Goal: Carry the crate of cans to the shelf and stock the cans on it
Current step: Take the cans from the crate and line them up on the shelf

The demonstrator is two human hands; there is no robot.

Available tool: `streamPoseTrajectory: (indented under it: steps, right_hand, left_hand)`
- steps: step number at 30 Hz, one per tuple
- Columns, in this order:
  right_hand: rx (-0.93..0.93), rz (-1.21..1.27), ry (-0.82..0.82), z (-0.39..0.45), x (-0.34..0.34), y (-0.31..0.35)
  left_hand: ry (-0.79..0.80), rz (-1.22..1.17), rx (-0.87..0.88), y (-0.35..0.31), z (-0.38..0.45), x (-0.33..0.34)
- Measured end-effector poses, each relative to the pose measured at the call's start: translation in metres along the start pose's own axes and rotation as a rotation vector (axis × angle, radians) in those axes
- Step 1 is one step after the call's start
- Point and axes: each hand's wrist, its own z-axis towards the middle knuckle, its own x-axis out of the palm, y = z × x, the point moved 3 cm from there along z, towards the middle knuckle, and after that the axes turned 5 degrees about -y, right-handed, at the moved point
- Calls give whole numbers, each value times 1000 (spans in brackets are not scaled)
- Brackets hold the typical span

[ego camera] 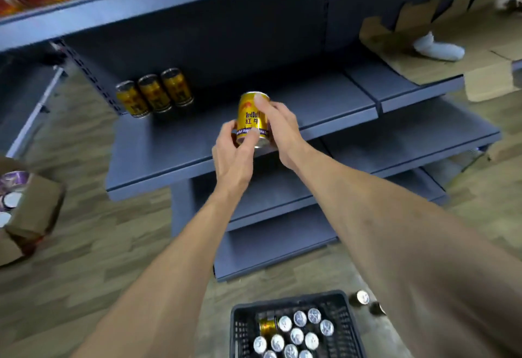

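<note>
Where both hands [234,157] clasp it, the can [252,119] label hides.

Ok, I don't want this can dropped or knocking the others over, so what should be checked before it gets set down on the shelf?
1. Hold on the gold can: ok, the left hand grips its lower part and the right hand its side and top.
2. Can upright: ok, only slightly tilted.
3. Bare space on the shelf: ok.
4. Row of three cans apart from the held can: ok, they stand well off toward the shelf's left end.
5. Label facing front: ok, it faces the camera.
6. More stock at hand: ok, the crate on the floor holds cans.
</note>
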Motion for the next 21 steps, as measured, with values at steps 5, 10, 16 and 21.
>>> streamPoseTrajectory:
  steps: [5,10,16,21]
  right_hand:
    - [-16,-51,-20,27,28,14]
    - [-131,-183,-26,69,46,13]
    - [-182,-287,-8,102,78,-1]
    - [-317,-359,-4,128,83,-13]
  left_hand:
    - [-72,272,115,-5,41,-4]
    - [-69,375,148,12,87,-6]
    - [-82,360,32,42,129,1]
    - [-176,327,-19,58,154,16]
